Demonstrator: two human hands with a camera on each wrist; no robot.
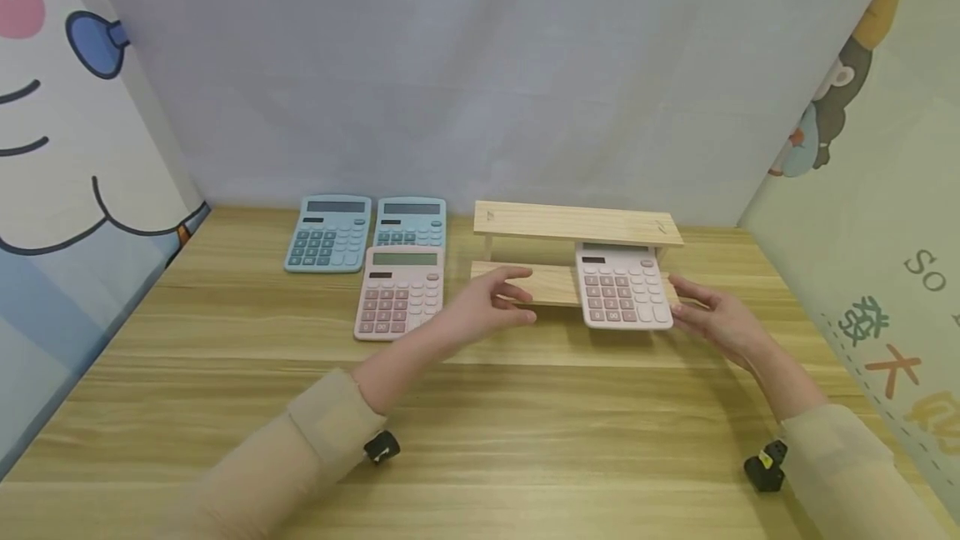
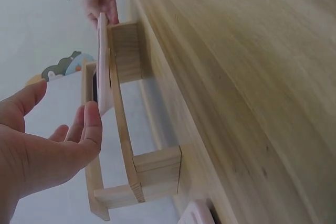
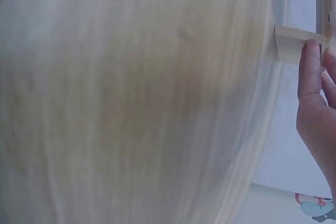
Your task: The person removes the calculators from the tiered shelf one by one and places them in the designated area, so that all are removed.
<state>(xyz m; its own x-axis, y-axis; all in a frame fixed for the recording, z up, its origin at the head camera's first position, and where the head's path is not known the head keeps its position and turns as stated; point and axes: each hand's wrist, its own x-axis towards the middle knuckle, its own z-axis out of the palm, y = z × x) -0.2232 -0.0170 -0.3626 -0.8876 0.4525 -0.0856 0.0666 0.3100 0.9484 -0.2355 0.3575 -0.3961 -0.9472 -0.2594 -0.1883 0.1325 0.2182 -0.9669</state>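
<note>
The two-tier light pine desk shelf (image 1: 577, 223) stands on the wooden tabletop (image 1: 480, 432) and serves as reference. A pink desktop calculator (image 1: 622, 286) lies on its lower board at the right end, its front edge overhanging (top edge tucked beneath the upper board). The right hand (image 1: 716, 319) touches the calculator's right side with straight fingers, not clasping it. The left hand (image 1: 491, 302) hovers before the shelf's left half, fingers relaxed, holding nothing. Left of the shelf lie a second pink calculator (image 1: 400, 292) and, behind it, two blue calculators (image 1: 330, 233).
</note>
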